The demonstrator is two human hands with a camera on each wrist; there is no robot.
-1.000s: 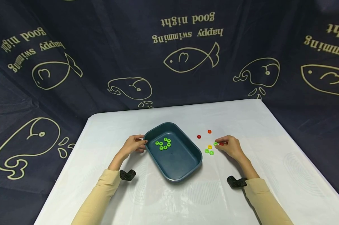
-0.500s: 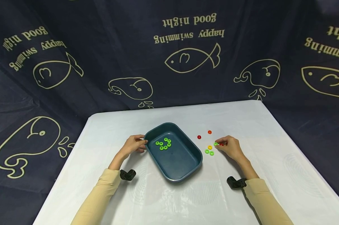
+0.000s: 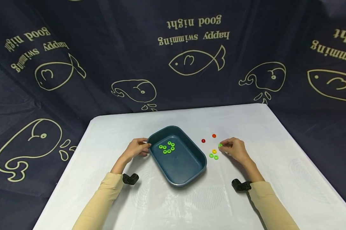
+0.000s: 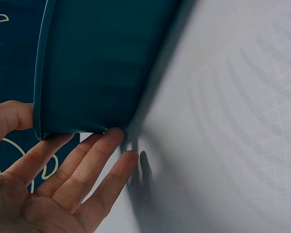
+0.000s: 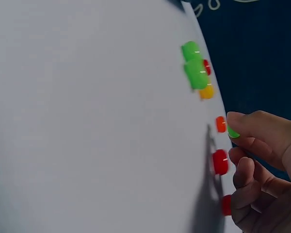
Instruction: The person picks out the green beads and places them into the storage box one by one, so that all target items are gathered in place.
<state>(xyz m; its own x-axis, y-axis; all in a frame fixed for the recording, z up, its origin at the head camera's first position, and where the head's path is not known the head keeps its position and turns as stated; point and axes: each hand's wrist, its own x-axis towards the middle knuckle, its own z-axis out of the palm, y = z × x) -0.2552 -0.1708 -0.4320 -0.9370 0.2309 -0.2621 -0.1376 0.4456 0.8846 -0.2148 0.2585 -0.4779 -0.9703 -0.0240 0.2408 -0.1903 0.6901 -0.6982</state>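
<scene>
My left hand (image 3: 135, 148) holds a dark teal plastic tub (image 3: 177, 166) by its left rim. In the left wrist view the thumb is at the rim and fingertips touch the tub's outer wall (image 4: 97, 63). Several green rings (image 3: 169, 151) lie inside the tub. My right hand (image 3: 234, 149) pinches a green ring (image 5: 234, 131) between thumb and index finger, just above the table. Beside it on the cloth lie a yellow ring (image 3: 214, 151) and two green rings, one in front (image 3: 216, 157). In the right wrist view a red ring (image 5: 220, 161) lies near the curled lower fingers.
Farther back on the white-covered table (image 3: 173, 210) are an orange-red ring (image 3: 214, 135) and a dark red ring (image 3: 203, 141). A dark curtain (image 3: 132, 57) with fish and whale drawings hangs behind the table's far edge.
My right hand has lifted the green ring slightly off the table. The red ring beneath that hand is now hidden in the head view. My left hand and the tub stay put.
</scene>
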